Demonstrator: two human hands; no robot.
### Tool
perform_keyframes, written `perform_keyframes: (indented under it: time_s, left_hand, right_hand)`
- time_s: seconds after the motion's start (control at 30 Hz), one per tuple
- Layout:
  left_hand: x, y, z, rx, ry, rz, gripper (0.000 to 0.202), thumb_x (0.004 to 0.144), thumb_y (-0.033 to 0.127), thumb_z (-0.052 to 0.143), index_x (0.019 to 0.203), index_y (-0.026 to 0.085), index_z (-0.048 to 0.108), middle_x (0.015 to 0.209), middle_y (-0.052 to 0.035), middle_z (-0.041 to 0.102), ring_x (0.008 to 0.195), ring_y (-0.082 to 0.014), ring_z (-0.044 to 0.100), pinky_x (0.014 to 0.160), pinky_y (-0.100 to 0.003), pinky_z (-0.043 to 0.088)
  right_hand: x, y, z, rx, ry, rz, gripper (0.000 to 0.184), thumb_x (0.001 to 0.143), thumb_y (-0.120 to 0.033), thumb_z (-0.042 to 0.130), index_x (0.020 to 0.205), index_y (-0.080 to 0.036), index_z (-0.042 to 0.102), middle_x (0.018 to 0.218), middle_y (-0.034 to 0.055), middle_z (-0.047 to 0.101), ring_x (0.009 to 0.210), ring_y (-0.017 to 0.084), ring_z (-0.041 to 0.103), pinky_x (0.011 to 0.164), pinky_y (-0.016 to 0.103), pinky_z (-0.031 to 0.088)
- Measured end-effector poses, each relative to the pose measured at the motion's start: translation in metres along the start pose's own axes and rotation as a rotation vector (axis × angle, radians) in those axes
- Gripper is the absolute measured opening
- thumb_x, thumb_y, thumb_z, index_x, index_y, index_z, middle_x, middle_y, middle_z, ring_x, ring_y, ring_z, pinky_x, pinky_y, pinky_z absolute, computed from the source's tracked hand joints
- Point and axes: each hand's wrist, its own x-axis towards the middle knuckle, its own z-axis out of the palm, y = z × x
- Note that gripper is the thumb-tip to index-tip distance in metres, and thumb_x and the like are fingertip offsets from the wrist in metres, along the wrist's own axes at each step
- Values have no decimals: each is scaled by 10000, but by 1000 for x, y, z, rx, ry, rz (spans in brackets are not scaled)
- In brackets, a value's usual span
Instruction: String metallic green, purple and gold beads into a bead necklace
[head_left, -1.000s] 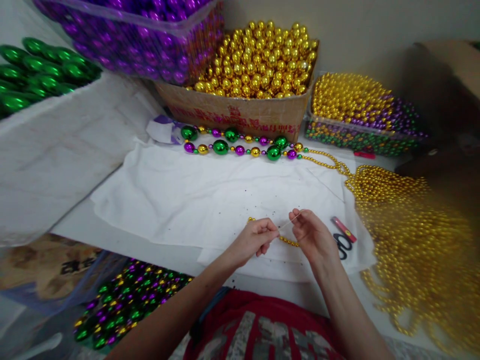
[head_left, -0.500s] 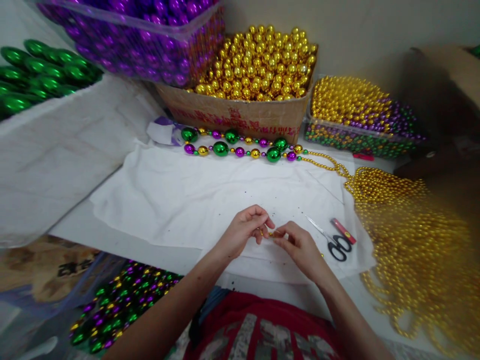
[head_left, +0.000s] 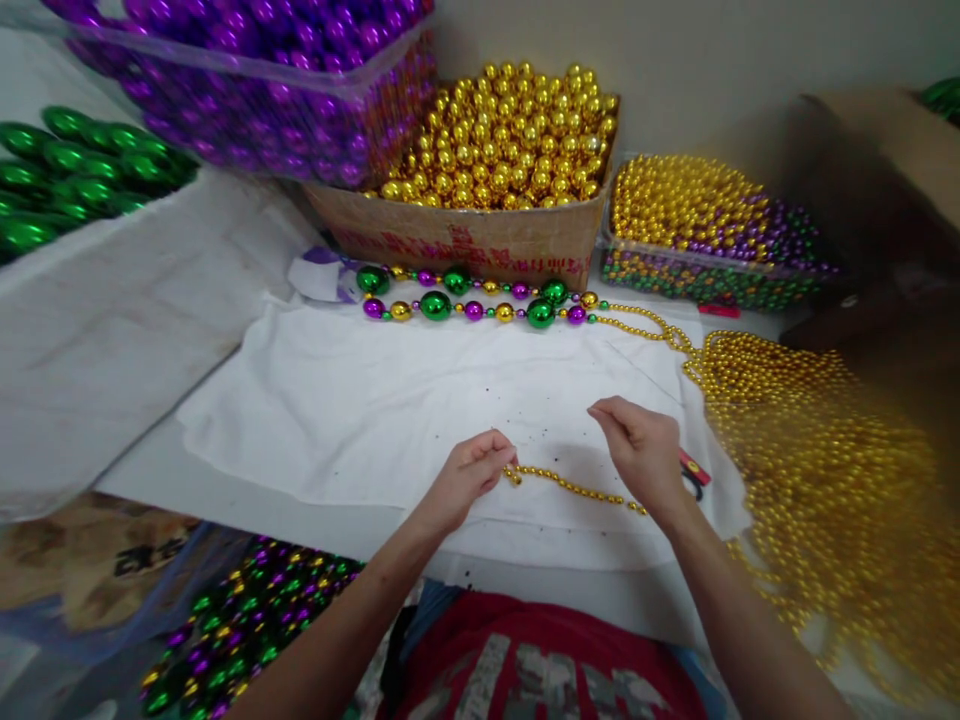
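Observation:
My left hand (head_left: 472, 475) pinches one end of a short gold bead strand (head_left: 574, 487) above the white cloth. A small tail of gold beads dangles at its fingertips, and the rest of the strand runs right, passing behind my right wrist. My right hand (head_left: 641, 445) is raised up and to the right with its fingers pinched together. Whether a thin thread is between them I cannot make out. Beside that hand lie a red-handled tool (head_left: 694, 468) and black-handled scissors (head_left: 696, 488), both mostly hidden by it.
A necklace of large green, purple and gold beads (head_left: 435, 305) lies across the back of the cloth (head_left: 337, 400). Behind it stand a cardboard box of gold balls (head_left: 450, 240) and a clear bin of small mixed beads (head_left: 712, 275). Gold strands (head_left: 825, 480) are heaped at right.
My hands were close together over the beads; my right hand has moved up and right, away from the left. The gold strand now shows stretched between them, and my right hand covers the scissors.

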Motion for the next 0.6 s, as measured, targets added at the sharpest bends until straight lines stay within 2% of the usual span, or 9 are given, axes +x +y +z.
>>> perform_keyframes:
  time_s: [0.17,0.27,0.3,0.37,0.4,0.47,0.53,0.6]
  left_hand:
    - [-2,-3,5,-25,6,18,226,801,353,588,722,143,559,495,73,334,421,-37,225,414,-195,127]
    - [1,-2,6,-65,20,-3,228,793,347,605,713,140,553,491,76,321,415,-31,212,405,-183,124]
    - [2,-2,5,-91,37,-10,227,789,344,613,715,139,551,492,77,318,413,-28,207,400,-177,123]
    - [4,-2,1,-164,103,-10,220,778,340,628,732,142,545,489,82,305,404,-25,208,389,-163,121]
    - [5,-2,-4,-202,150,0,213,770,336,636,747,147,541,487,85,298,399,-26,220,382,-157,123]
    - [7,-2,-17,-243,257,33,201,756,324,646,777,156,537,491,82,313,396,-33,269,367,-148,138]
    - [10,-2,-36,-201,369,77,187,757,318,630,804,160,541,532,59,397,407,-43,331,356,-150,168]
    - [13,-1,-54,-25,507,129,199,767,306,602,902,164,565,701,8,543,431,-50,386,362,-169,232]
  right_hand:
    - [11,1,1,-110,17,-54,239,902,-274,515,720,-173,632,614,-7,593,563,109,523,583,229,327]
    - [23,6,3,-134,-6,-61,228,904,-285,518,742,-183,642,612,-14,591,569,113,533,590,227,349]
    - [28,11,0,-135,-28,-68,203,905,-282,519,782,-192,653,655,-12,610,611,117,554,608,223,367]
    - [35,24,-13,-135,-63,-87,145,890,-282,548,958,-215,657,869,13,649,800,138,590,677,223,407]
    - [35,32,-23,-144,-64,-84,197,877,-286,569,1050,-220,635,985,32,636,910,155,577,717,231,419]
    - [26,47,-49,-199,-65,-21,253,868,-294,579,1103,-202,602,1068,57,599,1012,179,535,777,258,425]
    - [2,56,-70,-277,-111,88,136,890,-273,534,943,-188,626,933,42,612,916,172,554,770,269,422]
    - [-32,59,-78,-321,-208,159,149,888,-226,518,783,-193,619,793,16,607,775,156,565,700,261,417]
